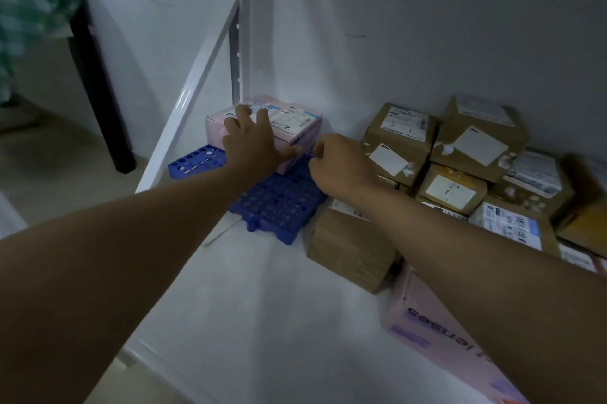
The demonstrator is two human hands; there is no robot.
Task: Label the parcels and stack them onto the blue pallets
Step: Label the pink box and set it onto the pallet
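A pink parcel [297, 127] with white labels on top sits on the blue pallet [282, 203] in the far corner by the wall. My left hand [251, 140] lies on the parcel's top and near side with fingers spread. My right hand [338, 165] is at the parcel's right lower corner, fingers curled; whether it pinches anything there I cannot tell. A second blue pallet [193, 162] lies to the left, partly behind the shelf frame.
A heap of brown labelled boxes [460, 170] fills the right side against the wall. A large pink box [440, 331] lies near right under my forearm. A white rack upright [241, 25] stands at the corner. A dark table leg [98, 88] stands left.
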